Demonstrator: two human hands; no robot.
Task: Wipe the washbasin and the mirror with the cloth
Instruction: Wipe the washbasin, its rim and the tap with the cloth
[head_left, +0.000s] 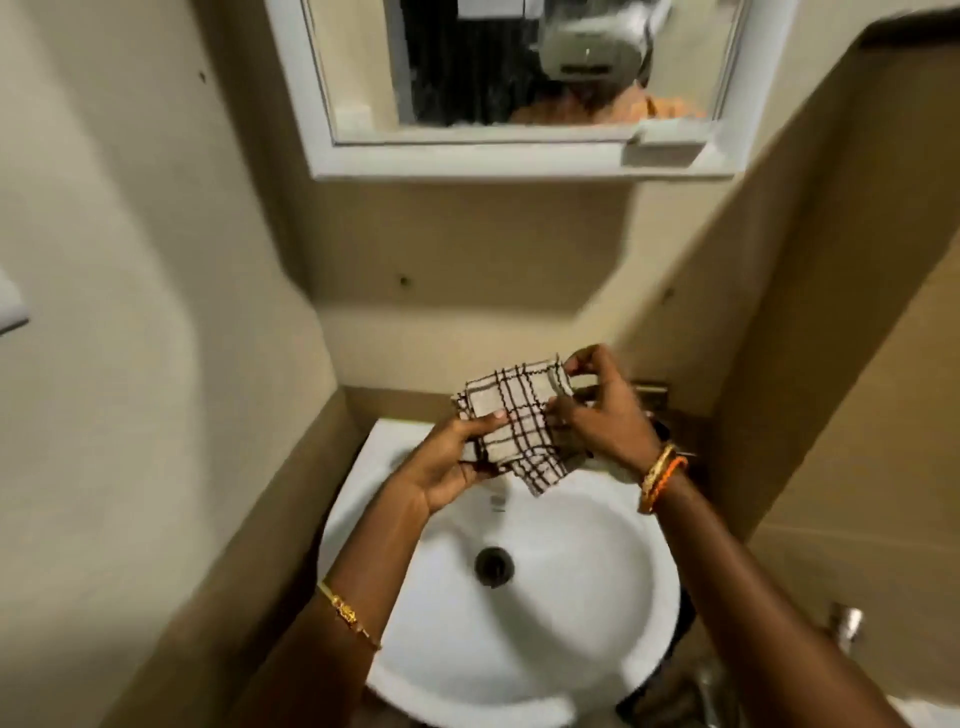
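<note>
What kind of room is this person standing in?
Most likely a small bathroom or washroom. A white washbasin with a drain sits in a tiled corner, and a white-framed mirror hangs on the wall above it.

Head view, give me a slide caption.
Both hands, left hand and right hand, fold checked cloth above washbasin, below mirror.

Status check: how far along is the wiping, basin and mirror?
Nothing looks wiped yet. In hand: left hand and right hand both pinch the checked cloth above the washbasin, seemingly folding it, touching neither surface. Left: the basin, and the mirror, whose glass looks streaked.
</note>
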